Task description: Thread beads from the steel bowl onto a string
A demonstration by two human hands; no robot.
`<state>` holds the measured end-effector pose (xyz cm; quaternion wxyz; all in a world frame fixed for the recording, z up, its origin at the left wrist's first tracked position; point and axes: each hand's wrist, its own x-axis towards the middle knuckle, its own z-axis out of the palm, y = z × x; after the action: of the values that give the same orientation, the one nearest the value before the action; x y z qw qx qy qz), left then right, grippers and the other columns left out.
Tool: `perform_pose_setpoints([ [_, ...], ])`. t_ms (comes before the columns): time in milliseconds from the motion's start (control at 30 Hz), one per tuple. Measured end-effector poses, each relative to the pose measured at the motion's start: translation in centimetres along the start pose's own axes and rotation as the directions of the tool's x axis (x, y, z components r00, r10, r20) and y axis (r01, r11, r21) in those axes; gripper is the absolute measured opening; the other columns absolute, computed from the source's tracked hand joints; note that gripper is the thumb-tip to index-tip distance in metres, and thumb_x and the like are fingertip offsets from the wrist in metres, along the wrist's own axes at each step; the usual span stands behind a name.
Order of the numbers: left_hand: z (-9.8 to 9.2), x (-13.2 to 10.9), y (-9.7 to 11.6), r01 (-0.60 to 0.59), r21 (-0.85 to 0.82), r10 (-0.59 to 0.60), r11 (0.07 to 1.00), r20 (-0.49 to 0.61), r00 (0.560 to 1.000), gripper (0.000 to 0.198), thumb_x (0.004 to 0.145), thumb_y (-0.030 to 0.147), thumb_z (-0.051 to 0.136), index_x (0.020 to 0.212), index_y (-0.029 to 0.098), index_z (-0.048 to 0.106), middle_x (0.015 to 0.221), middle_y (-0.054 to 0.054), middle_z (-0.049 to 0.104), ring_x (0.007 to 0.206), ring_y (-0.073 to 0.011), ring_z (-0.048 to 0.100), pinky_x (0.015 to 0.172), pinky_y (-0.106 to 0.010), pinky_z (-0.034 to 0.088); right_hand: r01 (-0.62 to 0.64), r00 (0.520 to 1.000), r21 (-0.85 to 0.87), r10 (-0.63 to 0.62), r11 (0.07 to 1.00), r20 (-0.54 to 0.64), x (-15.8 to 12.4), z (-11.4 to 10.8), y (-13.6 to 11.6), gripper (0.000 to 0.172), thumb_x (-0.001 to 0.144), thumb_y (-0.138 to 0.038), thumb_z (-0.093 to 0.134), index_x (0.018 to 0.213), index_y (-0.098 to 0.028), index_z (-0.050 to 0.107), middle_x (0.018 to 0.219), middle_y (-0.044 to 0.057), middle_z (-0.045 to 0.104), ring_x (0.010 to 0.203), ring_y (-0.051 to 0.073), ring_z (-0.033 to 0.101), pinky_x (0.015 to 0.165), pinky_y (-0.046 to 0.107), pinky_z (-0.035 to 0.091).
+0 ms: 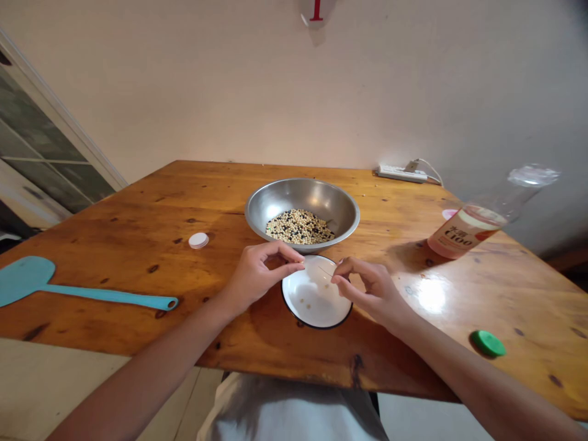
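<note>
My left hand [261, 272] is closed in a pinch over the left rim of a white dish [316, 309] with a dark edge. A tiny pale bean [302, 261] shows at its fingertips. Over the dish's right side, the thumb and forefinger of my right hand [372, 288] pinch a thin needle [326, 270], its tip pointing left toward my left fingers. A few pale beans [308, 305] lie in the dish. Just behind it stands a steel bowl [346, 222] with a mix of pale and black beans [298, 228] in its bottom.
A blue fly swatter [110, 295] and a white cap [198, 240] lie to the left on the wooden table [220, 190]. On the right are a tilted-looking clear bottle [466, 233] and a green cap [487, 343]. A power strip [402, 173] lies by the wall.
</note>
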<state>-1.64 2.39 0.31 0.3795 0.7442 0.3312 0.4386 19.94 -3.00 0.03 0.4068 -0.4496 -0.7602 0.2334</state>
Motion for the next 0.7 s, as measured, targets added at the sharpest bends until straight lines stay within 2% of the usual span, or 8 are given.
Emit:
perform_pose_setpoints([
  [400, 0.04, 0.06, -0.05, -0.017, -0.003, 0.017, 1.0, 0.008, 1.0, 0.016, 0.072, 0.031, 0.073, 0.075, 0.016, 0.067, 0.078, -0.003, 0.071, 0.074, -0.0139, 0.065, 0.07, -0.024, 0.051, -0.041, 0.999, 0.025, 0.041, 0.999, 0.0, -0.08, 0.04, -0.01, 0.018, 0.085, -0.026, 0.053, 0.069, -0.019, 0.055, 0.063, 0.0, 0.059, 0.06, 0.013, 0.055, 0.057, 0.024, 0.041],
  [700, 0.03, 0.09, 0.15, -0.006, 0.026, 0.006, 1.0, 0.022, 1.0, 0.018, 0.072, 0.033, 0.072, 0.074, 0.016, 0.068, 0.078, -0.004, 0.071, 0.074, -0.0152, 0.065, 0.072, -0.025, 0.051, 0.006, 1.0, -0.006, -0.006, 1.0, 0.018, -0.02, -0.03, 0.03, 0.016, 0.086, -0.025, 0.053, 0.071, -0.019, 0.056, 0.064, 0.0, 0.06, 0.06, 0.013, 0.055, 0.058, 0.023, 0.042],
])
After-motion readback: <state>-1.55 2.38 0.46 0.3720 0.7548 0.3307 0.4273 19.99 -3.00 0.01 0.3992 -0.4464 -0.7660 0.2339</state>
